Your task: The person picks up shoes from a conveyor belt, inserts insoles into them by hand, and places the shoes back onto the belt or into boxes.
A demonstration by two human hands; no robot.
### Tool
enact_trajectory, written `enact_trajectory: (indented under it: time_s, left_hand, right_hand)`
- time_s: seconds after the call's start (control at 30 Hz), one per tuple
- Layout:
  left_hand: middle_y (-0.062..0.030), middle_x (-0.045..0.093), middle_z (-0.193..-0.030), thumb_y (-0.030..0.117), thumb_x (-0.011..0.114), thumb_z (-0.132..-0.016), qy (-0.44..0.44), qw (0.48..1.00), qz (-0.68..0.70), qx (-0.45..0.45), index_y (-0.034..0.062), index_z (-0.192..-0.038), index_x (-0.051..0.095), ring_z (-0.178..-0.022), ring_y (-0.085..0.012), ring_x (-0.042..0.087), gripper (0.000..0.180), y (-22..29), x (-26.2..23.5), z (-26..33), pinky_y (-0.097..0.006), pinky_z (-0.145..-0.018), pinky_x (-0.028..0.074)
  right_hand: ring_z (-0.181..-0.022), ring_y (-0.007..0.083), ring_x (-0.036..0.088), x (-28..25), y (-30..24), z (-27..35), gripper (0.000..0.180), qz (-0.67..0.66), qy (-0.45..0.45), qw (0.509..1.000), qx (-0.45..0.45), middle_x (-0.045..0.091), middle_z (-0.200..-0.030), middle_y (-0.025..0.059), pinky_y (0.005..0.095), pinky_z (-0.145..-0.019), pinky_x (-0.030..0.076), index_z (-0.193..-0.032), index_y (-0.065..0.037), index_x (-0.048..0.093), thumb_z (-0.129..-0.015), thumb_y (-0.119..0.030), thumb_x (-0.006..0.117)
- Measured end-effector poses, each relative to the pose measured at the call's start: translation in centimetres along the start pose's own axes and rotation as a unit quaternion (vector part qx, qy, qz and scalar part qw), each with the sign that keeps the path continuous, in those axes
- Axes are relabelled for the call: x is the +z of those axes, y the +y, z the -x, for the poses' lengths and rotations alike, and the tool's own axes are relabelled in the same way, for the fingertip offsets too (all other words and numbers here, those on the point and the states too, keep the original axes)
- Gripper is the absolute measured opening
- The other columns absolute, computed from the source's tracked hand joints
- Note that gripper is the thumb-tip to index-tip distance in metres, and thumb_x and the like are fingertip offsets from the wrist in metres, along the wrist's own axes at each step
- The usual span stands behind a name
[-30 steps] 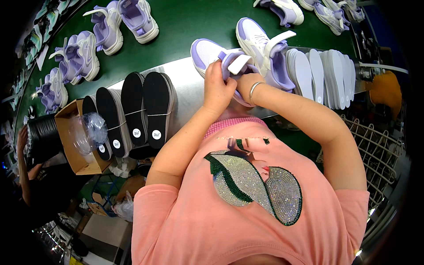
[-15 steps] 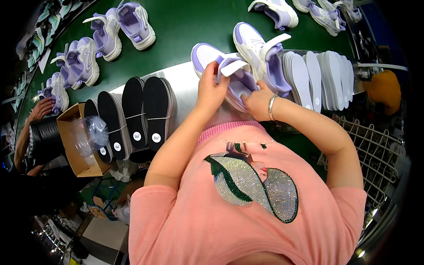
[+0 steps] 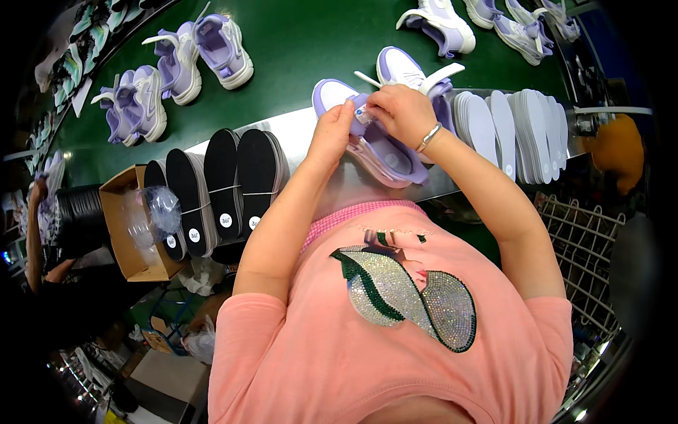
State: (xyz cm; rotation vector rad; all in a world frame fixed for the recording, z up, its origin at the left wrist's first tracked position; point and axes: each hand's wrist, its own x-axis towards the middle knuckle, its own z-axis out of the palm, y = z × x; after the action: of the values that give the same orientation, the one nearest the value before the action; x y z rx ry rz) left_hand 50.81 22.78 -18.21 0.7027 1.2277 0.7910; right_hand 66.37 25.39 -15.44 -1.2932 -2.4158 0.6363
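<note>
A white and lilac sneaker lies tilted on the metal strip in front of me, its toe pointing away and its inside showing. My left hand grips the left side of its opening, thumb near the raised tongue, where a small white label shows. Above the opening, my right hand has its fingers pinched together at the tongue's upper edge; it partly hides what it holds. Just behind stands the matching sneaker, its white strap sticking out and its heel half covered by my right hand.
Stacks of black insoles lie on the left beside a cardboard box with clear plastic. White insoles stand in rows on the right. More sneakers sit across the green table. A wire rack is at lower right.
My right hand has gone from the sneaker's heel up to its tongue, which now shows its label. At far left, another person's hand has drawn a sneaker off the table toward them.
</note>
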Motion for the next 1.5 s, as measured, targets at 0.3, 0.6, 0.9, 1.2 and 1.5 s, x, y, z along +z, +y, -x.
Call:
enact_trajectory:
  time_s: [0.3, 0.6, 0.9, 1.2, 1.5]
  left_hand:
    - [-0.0093, 0.053, -0.093, 0.020, 0.050, -0.083, 0.249, 0.812, -0.378, 0.369, -0.0002, -0.098, 0.052, -0.086, -0.0195, 0.049, 0.025, 2.6, -2.4, 2.4, -0.029, -0.074, 0.039]
    - [-0.0091, 0.058, -0.076, 0.005, 0.055, -0.075, 0.119, 0.888, -0.307, 0.320, 0.0032, -0.086, 0.057, -0.068, -0.0172, 0.056, 0.011, 4.8, -1.7, 9.5, -0.028, -0.061, 0.044]
    - [-0.0144, 0.054, -0.101, 0.031, 0.056, -0.077, 0.627, 0.435, -0.637, 0.110, 0.0029, -0.107, 0.050, -0.091, -0.0323, 0.050, 0.041, 6.5, -23.2, 19.5, -0.039, -0.080, 0.039]
    - [-0.0120, 0.051, -0.107, 0.005, 0.062, -0.070, 0.063, 0.890, -0.283, 0.353, 0.0034, -0.116, 0.042, -0.098, -0.0214, 0.049, 0.050, 7.2, 2.7, 7.3, -0.031, -0.078, 0.042]
    - [-0.0225, 0.050, -0.098, 0.014, 0.064, -0.066, -0.046, 0.859, -0.448, 0.244, -0.0052, -0.104, 0.044, -0.092, -0.0364, 0.047, 0.048, 1.5, 8.8, -1.4, -0.040, -0.079, 0.038]
  right_hand:
    - [-0.066, 0.0054, 0.043, -3.0, -3.0, 2.1, 0.011, -0.404, -0.045, 0.896, 0.178, 0.049, -0.070, -0.0022, 0.0194, -0.061, 0.037, -0.080, -0.002, 0.054, -0.078, -0.013, 0.055]
    - [-0.073, 0.0100, 0.050, -2.5, -4.1, 5.7, 0.016, -0.376, 0.015, 0.909, 0.179, 0.055, -0.081, 0.0040, 0.0226, -0.067, 0.040, -0.092, 0.000, 0.054, -0.078, -0.007, 0.054]
    - [-0.100, 0.0374, 0.044, -1.6, 2.4, 11.9, 0.030, 0.095, 0.018, 0.977, 0.191, 0.042, -0.115, 0.0224, 0.0398, -0.086, 0.037, -0.093, -0.005, 0.055, -0.068, -0.020, 0.062]
    - [-0.096, 0.0329, 0.049, -3.2, 1.6, 13.5, 0.036, -0.042, -0.022, 0.987, 0.153, 0.045, -0.114, 0.0195, 0.0400, -0.081, 0.038, -0.092, -0.007, 0.057, -0.074, -0.037, 0.055]
    - [-0.088, 0.0307, 0.052, -7.2, 15.3, 20.1, 0.033, 0.132, 0.118, 0.883, 0.435, 0.056, -0.092, 0.0153, 0.0378, -0.076, 0.042, -0.093, -0.003, 0.053, -0.071, -0.027, 0.062]
